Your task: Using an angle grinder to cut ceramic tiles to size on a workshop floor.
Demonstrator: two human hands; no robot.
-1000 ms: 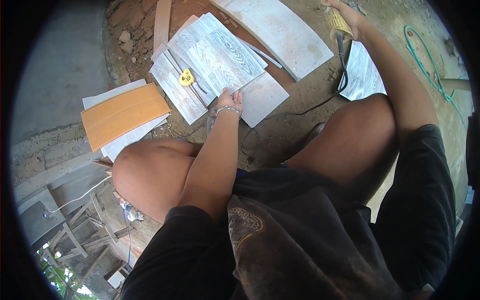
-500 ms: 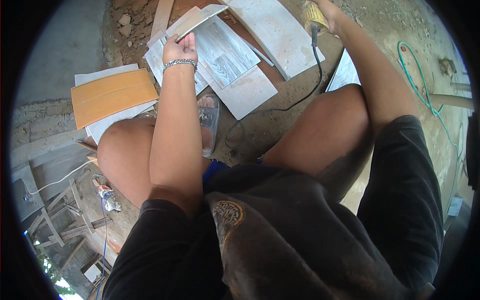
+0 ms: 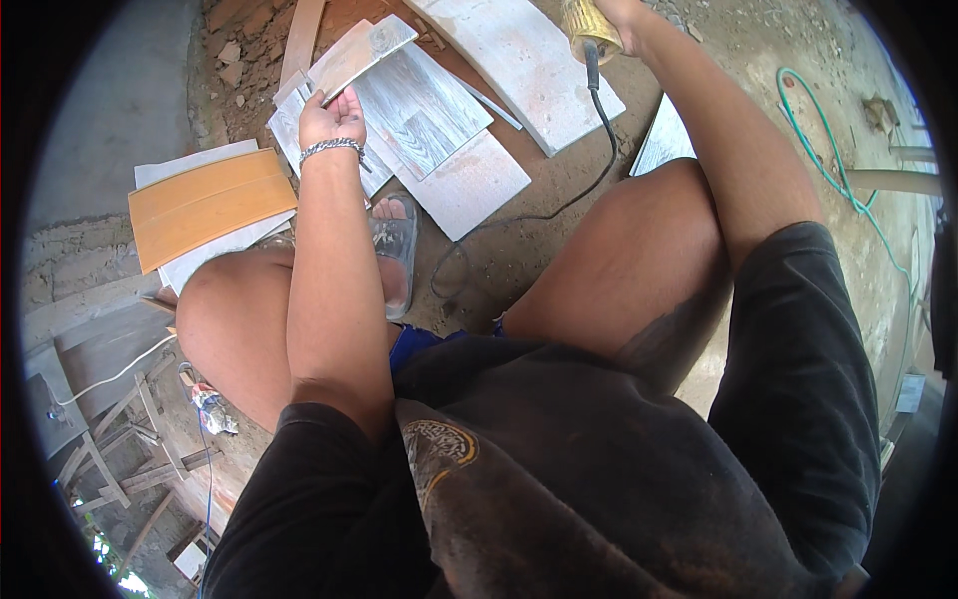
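Observation:
My left hand (image 3: 332, 120), with a chain bracelet at the wrist, is closed on the near edge of a tile piece (image 3: 364, 55). This piece is held tilted above a grey wood-patterned tile (image 3: 427, 105). At the top edge of the picture, my right hand (image 3: 625, 22) grips a yellow corded power tool (image 3: 589, 30). The tool's front end is cut off by the picture, so its exact kind does not show. Its black cord (image 3: 612, 150) trails down to the ground between my legs. A plain pale tile (image 3: 477, 185) lies under the patterned one.
A long pale slab (image 3: 529, 75) lies beyond the tiles. To the left, an orange tile (image 3: 212, 208) rests on white ones. My sandalled foot (image 3: 396, 245) is close to the tiles. A green hose (image 3: 833, 150) curls at the right; broken rubble (image 3: 232, 60) lies at the far left.
The tile piece in my left hand has turned, and more of its face shows. My right hand still holds the power tool. The whole scene has shifted slightly left in the picture.

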